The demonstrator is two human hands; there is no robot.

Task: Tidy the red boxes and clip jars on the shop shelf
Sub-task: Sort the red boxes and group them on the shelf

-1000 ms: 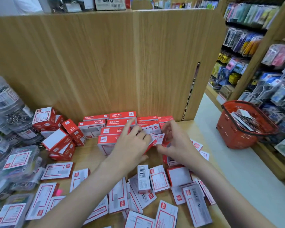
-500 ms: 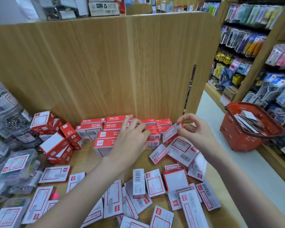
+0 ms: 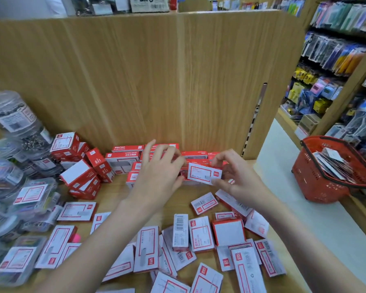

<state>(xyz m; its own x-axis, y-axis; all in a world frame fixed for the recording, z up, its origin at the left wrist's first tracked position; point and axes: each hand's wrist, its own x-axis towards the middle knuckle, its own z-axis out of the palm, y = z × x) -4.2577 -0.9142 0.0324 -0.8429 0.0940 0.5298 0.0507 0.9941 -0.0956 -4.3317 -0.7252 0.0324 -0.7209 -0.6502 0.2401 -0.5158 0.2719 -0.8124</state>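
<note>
Red-and-white box (image 3: 204, 173) is pinched in your right hand (image 3: 239, 180) (label facing you); your left hand (image 3: 160, 174), fingers loosely spread, rests on the stacked boxes (image 3: 123, 160) just beside it.

Two hands in view: left hand (image 3: 159, 176), right hand (image 3: 239, 180). One small red box (image 3: 204, 173) is held up between them. Loose red boxes (image 3: 201, 233) lying flat on the shelf (image 3: 112, 188): approx. 25, some overlap so no exact count. Stacked rows at the back panel (image 3: 123, 159): approx. 10 visible, others hidden. Tumbled pile at left (image 3: 78, 172): approx. 8. Clip jars (image 3: 11, 115): at least 8, blurred. One red basket (image 3: 325, 174).
</note>
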